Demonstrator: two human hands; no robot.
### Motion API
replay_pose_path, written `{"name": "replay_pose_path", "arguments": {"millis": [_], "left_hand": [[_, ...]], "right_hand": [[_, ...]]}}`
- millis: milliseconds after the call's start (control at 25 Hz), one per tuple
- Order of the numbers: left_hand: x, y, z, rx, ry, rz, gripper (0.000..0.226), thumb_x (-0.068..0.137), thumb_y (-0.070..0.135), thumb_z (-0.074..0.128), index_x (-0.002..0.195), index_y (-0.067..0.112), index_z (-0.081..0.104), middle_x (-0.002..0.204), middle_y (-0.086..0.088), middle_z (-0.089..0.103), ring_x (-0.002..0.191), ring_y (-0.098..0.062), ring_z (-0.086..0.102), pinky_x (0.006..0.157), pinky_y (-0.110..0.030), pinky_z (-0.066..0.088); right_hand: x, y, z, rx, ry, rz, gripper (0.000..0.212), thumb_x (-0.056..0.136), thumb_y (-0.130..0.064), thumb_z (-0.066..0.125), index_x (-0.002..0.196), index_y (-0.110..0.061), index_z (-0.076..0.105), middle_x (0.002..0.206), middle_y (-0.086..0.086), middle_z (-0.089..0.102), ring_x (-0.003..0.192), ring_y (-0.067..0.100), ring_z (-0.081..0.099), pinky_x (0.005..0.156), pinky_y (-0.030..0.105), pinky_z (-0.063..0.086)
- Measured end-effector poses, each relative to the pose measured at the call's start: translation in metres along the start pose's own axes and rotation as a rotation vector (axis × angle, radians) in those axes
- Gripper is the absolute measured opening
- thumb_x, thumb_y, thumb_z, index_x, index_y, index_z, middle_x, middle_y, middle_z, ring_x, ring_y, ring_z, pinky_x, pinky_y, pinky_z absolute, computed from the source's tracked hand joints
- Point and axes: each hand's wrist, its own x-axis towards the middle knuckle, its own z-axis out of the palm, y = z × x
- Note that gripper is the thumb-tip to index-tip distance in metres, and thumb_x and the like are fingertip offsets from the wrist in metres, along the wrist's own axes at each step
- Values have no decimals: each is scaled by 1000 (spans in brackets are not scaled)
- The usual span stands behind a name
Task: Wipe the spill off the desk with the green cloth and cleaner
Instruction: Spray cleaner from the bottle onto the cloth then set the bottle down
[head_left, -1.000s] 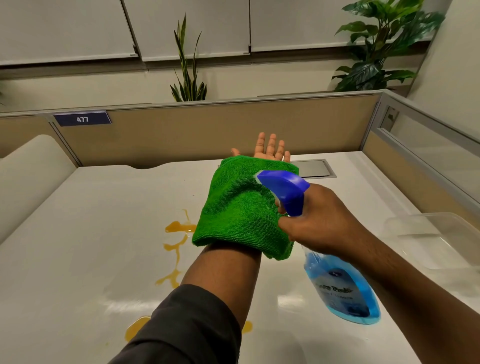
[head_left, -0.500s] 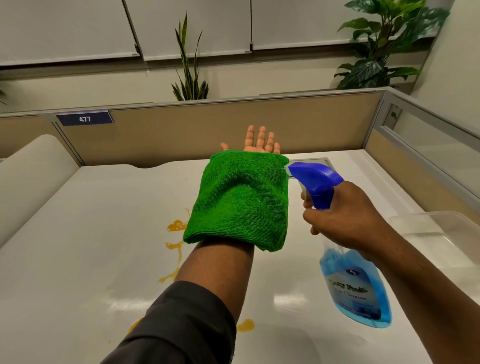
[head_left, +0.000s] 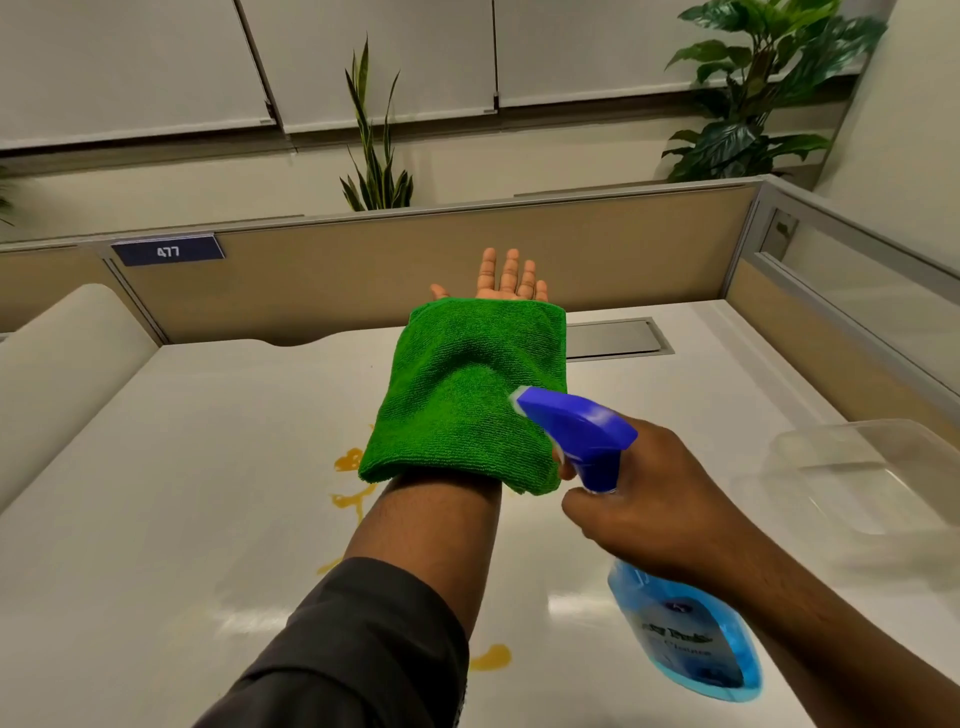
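A folded green cloth (head_left: 467, 395) lies draped over my left palm and wrist, above the white desk (head_left: 197, 467). My left hand (head_left: 506, 278) is held flat, palm up, fingers spread past the cloth's far edge. My right hand (head_left: 644, 506) grips the neck of a spray bottle (head_left: 685, 634) of blue cleaner. Its blue trigger head (head_left: 571, 431) points at the cloth's right side, almost touching it. An orange spill (head_left: 348, 460) runs in streaks and blobs across the desk under my left forearm, partly hidden by it.
A clear plastic container (head_left: 862, 473) stands on the desk at the right. A metal cable flap (head_left: 613, 338) is set into the desk at the back. Tan partition walls (head_left: 322, 280) close the back and right sides. A rounded white panel (head_left: 57, 353) rises at left.
My right hand has swung the spray bottle back to the left, bringing the nozzle against the cloth after having pulled away to the right. My left hand has stayed flat under the cloth.
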Motion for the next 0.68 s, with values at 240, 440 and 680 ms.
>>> {"name": "replay_pose_path", "arguments": {"millis": [240,440,680], "left_hand": [[-3,3,1,-19,9,7,89,83,81,16,143,20,40,156,-10,31,144,-31,26,113,-49,17],[5,-7,-12,-46,26,24,90,83,81,16,143,19,40,157,-12,29,144,-33,25,111,-50,19],[0,-27,-28,-18,59,23,91,83,80,12,142,17,40,154,-14,33,141,-34,30,100,-49,29]], "right_hand": [[5,41,-12,101,86,70,35,70,-7,70,91,-31,57,83,-8,67,78,19,66,75,44,60],[-11,95,-31,298,381,71,49,72,7,73,106,-26,56,92,-8,66,80,15,67,57,20,56],[-39,161,-64,250,673,76,42,75,12,69,109,-11,57,94,3,66,78,25,66,59,15,55]]}}
